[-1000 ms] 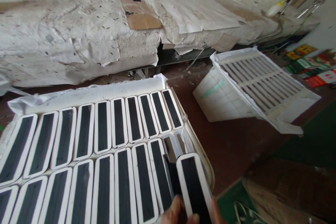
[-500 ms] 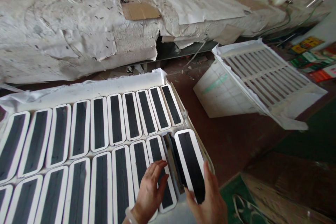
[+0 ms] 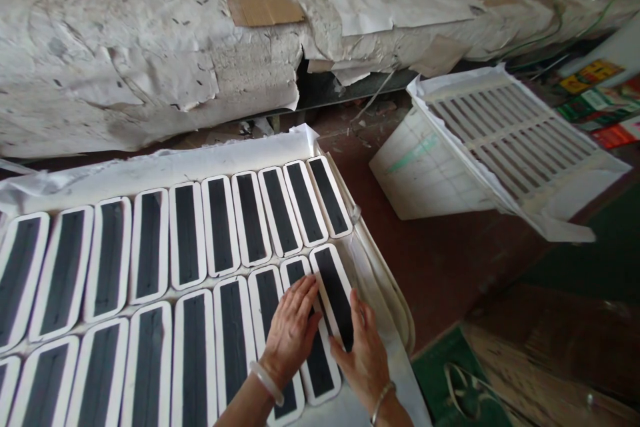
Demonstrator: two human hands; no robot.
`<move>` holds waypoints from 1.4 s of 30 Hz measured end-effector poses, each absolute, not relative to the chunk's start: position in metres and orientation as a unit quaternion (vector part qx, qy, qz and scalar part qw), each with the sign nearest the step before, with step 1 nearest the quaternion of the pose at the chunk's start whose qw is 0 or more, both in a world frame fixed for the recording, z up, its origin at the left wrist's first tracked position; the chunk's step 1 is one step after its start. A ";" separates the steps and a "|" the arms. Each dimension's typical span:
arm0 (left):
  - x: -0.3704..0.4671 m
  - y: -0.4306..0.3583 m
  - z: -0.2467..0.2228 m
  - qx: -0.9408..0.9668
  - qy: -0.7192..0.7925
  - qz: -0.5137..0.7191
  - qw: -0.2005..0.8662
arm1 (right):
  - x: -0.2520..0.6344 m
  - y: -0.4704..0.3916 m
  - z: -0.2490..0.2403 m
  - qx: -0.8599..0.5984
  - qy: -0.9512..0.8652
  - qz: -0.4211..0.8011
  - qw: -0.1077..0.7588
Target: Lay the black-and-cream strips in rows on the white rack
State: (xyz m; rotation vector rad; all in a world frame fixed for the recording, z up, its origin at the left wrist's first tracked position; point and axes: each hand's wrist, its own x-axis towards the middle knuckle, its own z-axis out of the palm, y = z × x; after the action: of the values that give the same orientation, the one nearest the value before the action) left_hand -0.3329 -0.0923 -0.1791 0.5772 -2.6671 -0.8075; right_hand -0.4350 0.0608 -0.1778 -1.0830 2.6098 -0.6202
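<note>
Rows of long, rounded black pieces with white rims (image 3: 188, 240) stand close together in a white-lined box (image 3: 230, 159). My right hand (image 3: 364, 353) has its thumb and fingers around the near part of the end piece (image 3: 333, 280) in the nearer row, with fingers along its right edge. That piece sits against its neighbour. My left hand (image 3: 295, 327) lies with outstretched fingers over the neighbouring pieces, its fingertips near the end piece's left rim. A pale bangle (image 3: 267, 383) circles the left wrist; a thinner one is on the right.
A tilted white container with slotted rows (image 3: 515, 140) stands on the floor to the right. Behind runs a paper-covered bench (image 3: 150, 33) with a cardboard sheet (image 3: 265, 8). A brown carton (image 3: 535, 360) lies at the lower right, with colourful boxes (image 3: 600, 103) farther back.
The end piece has moved left in my right hand, closing the gap to its neighbour. The box's right edge now shows beside it. My left hand has shifted slightly up.
</note>
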 end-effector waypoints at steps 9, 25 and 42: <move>-0.342 -0.097 -0.192 0.168 -0.958 -0.201 0.117 | -0.436 0.061 -0.184 -0.372 0.889 -0.221 0.153; -0.343 -0.102 -0.198 0.155 -0.966 -0.174 0.113 | -0.434 0.053 -0.179 -0.346 0.898 -0.225 0.148; -0.348 -0.106 -0.195 0.172 -0.956 -0.204 0.121 | -0.438 0.054 -0.173 -0.361 0.910 -0.146 0.142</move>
State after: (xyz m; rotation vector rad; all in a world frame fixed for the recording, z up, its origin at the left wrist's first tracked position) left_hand -0.3478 -0.1063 -0.1952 0.5036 -2.7930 -0.5959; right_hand -0.4377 0.0543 -0.1732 -1.0423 2.6270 -0.4214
